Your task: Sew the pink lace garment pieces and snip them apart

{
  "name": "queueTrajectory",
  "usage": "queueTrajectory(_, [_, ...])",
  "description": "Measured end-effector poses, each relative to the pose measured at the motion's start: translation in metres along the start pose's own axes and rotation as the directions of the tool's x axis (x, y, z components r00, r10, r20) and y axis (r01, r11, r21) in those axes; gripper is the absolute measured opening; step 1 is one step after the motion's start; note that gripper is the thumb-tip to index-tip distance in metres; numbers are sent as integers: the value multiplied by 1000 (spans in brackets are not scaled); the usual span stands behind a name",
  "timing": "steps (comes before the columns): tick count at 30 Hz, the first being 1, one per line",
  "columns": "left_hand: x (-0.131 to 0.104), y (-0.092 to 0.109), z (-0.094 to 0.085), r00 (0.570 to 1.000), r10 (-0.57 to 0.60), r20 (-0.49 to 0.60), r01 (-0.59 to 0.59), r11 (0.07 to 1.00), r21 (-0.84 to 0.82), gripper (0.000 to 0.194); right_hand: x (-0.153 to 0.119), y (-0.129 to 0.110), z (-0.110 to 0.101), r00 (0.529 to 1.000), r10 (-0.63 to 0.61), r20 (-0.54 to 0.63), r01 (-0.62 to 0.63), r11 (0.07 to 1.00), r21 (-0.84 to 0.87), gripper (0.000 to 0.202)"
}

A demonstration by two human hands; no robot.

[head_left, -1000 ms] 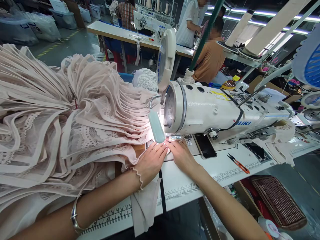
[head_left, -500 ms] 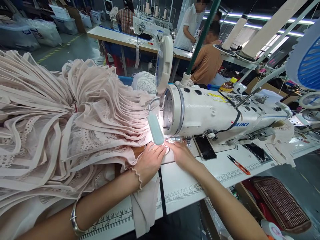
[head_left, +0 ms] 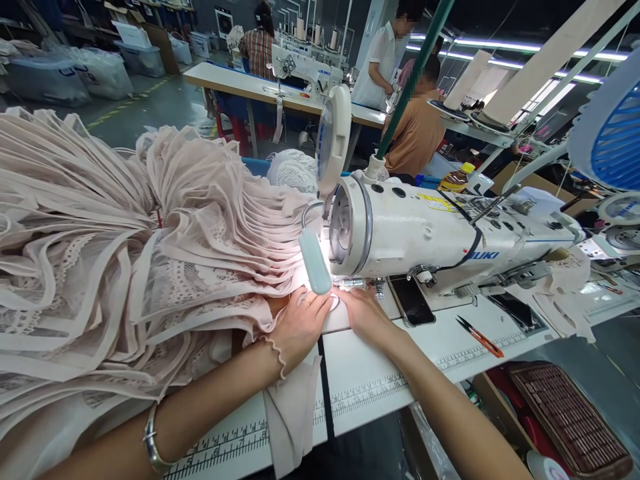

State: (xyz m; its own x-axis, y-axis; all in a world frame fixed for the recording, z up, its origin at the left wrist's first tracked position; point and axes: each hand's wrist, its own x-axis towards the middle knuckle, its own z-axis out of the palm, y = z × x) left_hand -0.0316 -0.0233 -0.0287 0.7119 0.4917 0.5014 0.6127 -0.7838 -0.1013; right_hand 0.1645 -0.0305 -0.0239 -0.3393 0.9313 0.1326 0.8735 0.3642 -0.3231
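Pale pink lace-trimmed fabric [head_left: 200, 253] lies in a thick gathered pile left of a white sewing machine [head_left: 405, 230]. My left hand [head_left: 306, 320] rests on the pink fabric beneath the pale green lamp [head_left: 315, 261], its fingers close together. Beside it, my right hand [head_left: 364, 313] has its fingertips near the needle area, pressed down at the fabric's edge. The lamp and machine head hide the needle and some fingertips. A loose fabric end [head_left: 293, 413] hangs over the table's front edge below my left wrist.
A phone [head_left: 413, 300] and orange-handled snips [head_left: 480, 337] lie right of my hands. A blue fan [head_left: 607, 127] stands at the right. Below is a woven brown seat [head_left: 570, 417]. Several people sit or stand behind the machine.
The whole view has shifted slightly, so the machine and background sit a little lower and to the right. Both hands stay in nearly the same place on the fabric.
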Motion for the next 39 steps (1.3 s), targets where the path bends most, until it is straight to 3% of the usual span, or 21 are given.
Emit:
queueTrajectory(6, [1,2,-2,1000,5,-18,-4,998,58,34,0,-2,8,998,37,-43,-40,996,-84,53])
queueTrajectory(11, [1,-11,-4,992,72,-107,-51,982,184,39,-1,-7,9,972,20,-232,-7,998,55,50])
queueTrajectory(15, [1,-23,-6,976,73,-207,-61,996,63,46,-6,-6,11,967,30,-252,9,988,155,48])
queueTrajectory(21, [1,-24,-11,987,57,-152,-69,995,-71,41,-7,-8,12,964,-85,-251,92,996,16,53])
queueTrajectory(23, [2,-23,-12,989,2,-149,-21,991,-129,40,-7,-8,12,962,-101,-255,99,995,-24,52])
queueTrajectory(25, [5,-22,-15,993,-101,-66,83,968,-236,37,-7,-8,11,959,-118,-259,108,993,-50,51])
queueTrajectory(27, [10,-21,-19,964,-255,81,267,894,-360,32,-8,-9,10,954,-135,-267,123,991,-61,52])
queueTrajectory(29, [17,-20,-24,903,-379,201,429,796,-427,27,-9,-10,9,948,-143,-285,133,990,-54,53])
queueTrajectory(34, [25,-18,-30,751,-551,364,660,632,-406,30,-9,-12,5,945,-122,-305,118,993,-30,48])
queueTrajectory(35, [24,-18,-30,744,-552,376,667,635,-390,32,-9,-12,5,941,-131,-313,123,991,-45,46])
queueTrajectory(36, [22,-19,-30,770,-522,368,637,669,-384,32,-10,-12,5,932,-150,-330,134,988,-71,43])
queueTrajectory(39, [12,-22,-26,917,-292,272,385,826,-412,31,-11,-13,5,887,-247,-391,186,964,-188,25])
